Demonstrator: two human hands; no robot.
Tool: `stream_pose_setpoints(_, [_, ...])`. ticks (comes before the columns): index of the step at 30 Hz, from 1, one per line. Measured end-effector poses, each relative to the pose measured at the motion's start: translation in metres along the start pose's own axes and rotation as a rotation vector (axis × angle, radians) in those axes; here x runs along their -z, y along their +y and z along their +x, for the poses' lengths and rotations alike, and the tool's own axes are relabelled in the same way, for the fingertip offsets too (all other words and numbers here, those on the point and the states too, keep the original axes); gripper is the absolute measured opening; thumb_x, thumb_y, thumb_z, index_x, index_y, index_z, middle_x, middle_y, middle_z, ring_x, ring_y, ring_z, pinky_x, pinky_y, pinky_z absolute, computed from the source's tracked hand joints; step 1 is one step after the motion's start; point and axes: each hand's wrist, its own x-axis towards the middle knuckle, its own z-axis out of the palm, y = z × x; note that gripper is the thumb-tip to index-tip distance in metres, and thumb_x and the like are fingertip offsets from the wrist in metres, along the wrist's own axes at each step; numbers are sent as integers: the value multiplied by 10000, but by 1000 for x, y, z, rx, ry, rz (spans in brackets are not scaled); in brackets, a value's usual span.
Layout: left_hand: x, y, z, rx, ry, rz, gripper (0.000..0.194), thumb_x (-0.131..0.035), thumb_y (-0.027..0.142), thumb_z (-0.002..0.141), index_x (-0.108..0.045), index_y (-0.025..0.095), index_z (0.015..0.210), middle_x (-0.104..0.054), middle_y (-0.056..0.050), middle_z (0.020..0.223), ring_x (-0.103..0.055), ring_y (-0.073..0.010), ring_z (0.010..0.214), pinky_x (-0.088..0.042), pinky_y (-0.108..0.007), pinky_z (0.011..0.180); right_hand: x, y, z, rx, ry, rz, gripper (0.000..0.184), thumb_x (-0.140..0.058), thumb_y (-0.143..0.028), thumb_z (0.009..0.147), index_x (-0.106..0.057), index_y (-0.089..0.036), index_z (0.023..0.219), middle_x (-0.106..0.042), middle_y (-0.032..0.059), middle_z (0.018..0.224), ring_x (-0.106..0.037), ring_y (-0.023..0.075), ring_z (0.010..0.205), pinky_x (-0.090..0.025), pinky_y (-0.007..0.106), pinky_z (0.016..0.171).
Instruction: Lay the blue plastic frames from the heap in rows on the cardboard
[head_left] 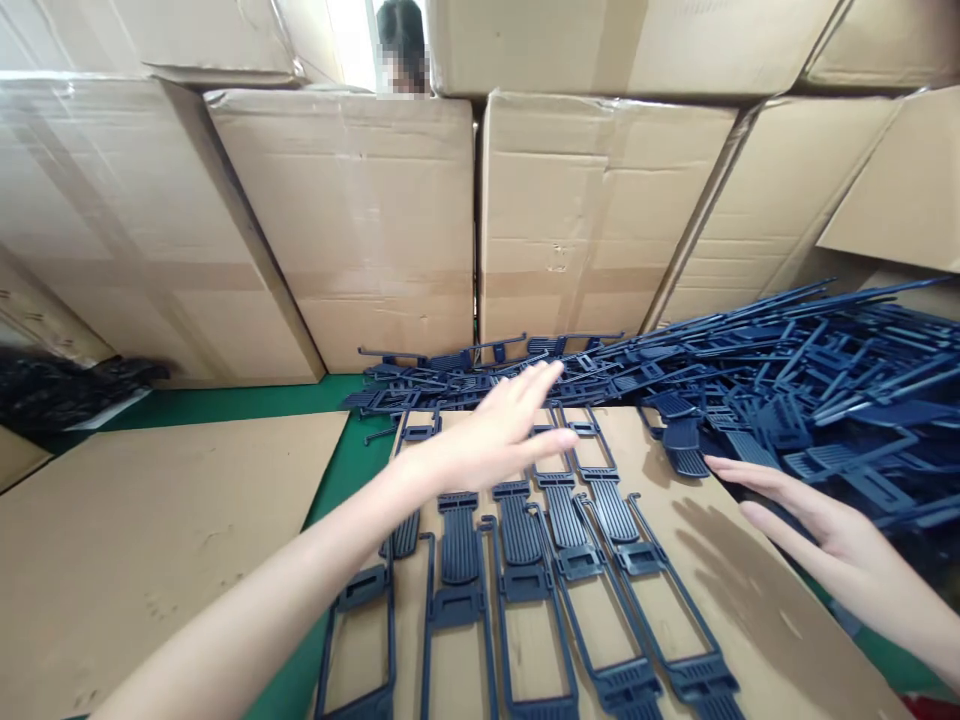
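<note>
My left hand (510,425) is stretched out above rows of dark blue plastic frame parts (521,525), its fingers extended and nothing in them. These parts have ribbed tabs and long thin side arms with hooked ends, and they lie side by side on a cardboard sheet (720,560). At the right, my right hand (817,515) has its fingers apart. Its fingertips are close to a loose ribbed part (684,445) at the edge of the heap; whether they touch it I cannot tell.
A large tangled heap of the same blue parts (810,400) covers the right and back of the green table (247,400). Another cardboard sheet (172,530) lies at the left. Stacked cartons (352,230) wall off the back. A person's head (403,45) shows through a gap. Black plastic (67,390) lies far left.
</note>
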Motion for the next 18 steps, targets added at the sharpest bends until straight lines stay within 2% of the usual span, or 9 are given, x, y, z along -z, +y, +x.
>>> stream_pose_setpoints(2, [15,-3,-23,58,121,-48,756,-320,600,929,-51,217,1523,-6,22,1573,-29,-124,1459,-49,-324,1224,1,-2,3,26,-4,-21,472,-432,-621,877,-535,-357,1253,-420,-72,1310,-458,82,1239,-422,278,1055])
stream_pose_setpoints(4, [22,-8,-51,130,217,-98,700,-334,581,933,-76,294,1517,-44,76,1569,-61,-117,1457,-64,-285,1221,-2,-7,6,62,-16,-20,440,-411,-612,895,-535,-375,1245,-404,-86,1322,-444,79,1254,-381,328,1101])
stream_pose_setpoints(7, [17,-21,-99,261,397,-84,631,-356,561,925,-157,374,1494,-134,103,1556,-104,-159,1455,-67,-348,1225,-9,-20,14,62,-148,40,486,-310,-604,944,-459,-374,1346,-315,-84,1393,-347,76,1336,-287,363,1173])
stream_pose_setpoints(11, [-12,-44,-159,520,584,-85,581,-364,592,891,-235,460,1442,-224,131,1524,-162,-229,1444,-37,-505,1205,-25,-42,33,54,-358,52,706,-178,-676,942,-303,-257,1497,-150,-33,1470,-169,115,1423,-136,413,1214])
stream_pose_setpoints(13, [-30,-57,-181,543,654,-193,607,-377,649,853,-254,490,1426,-258,139,1509,-183,-260,1436,-71,-467,1217,-37,-44,49,102,-393,27,789,-131,-694,936,-279,-184,1518,-90,-3,1484,-108,131,1438,-100,399,1225])
stream_pose_setpoints(14, [-38,-64,-191,588,698,-282,597,-359,655,861,-240,501,1426,-254,147,1509,-175,-250,1439,-92,-425,1227,-43,-42,57,128,-406,-2,823,-121,-708,929,-281,-158,1519,-66,6,1487,-89,144,1441,-96,398,1226])
stream_pose_setpoints(15, [-46,-71,-199,633,768,-375,585,-368,661,860,-250,512,1414,-281,161,1494,-205,-239,1430,-125,-395,1232,-50,-39,65,143,-412,-44,853,-117,-719,923,-268,-133,1525,-40,11,1489,-60,158,1445,-98,400,1226])
stream_pose_setpoints(16, [-53,-79,-206,688,892,-460,582,-405,649,858,-279,502,1407,-319,173,1473,-225,-235,1423,-116,-380,1242,-56,-34,73,153,-420,-92,872,-110,-723,920,-262,-116,1527,-17,14,1489,-38,174,1446,-105,405,1225])
stream_pose_setpoints(18, [-66,-97,-216,791,1100,-641,635,-535,697,754,-423,462,1333,-485,140,1354,-332,-261,1369,-164,-425,1248,-65,-23,85,132,-419,-183,883,-109,-712,925,-256,-83,1526,2,37,1488,-36,202,1443,-126,408,1225])
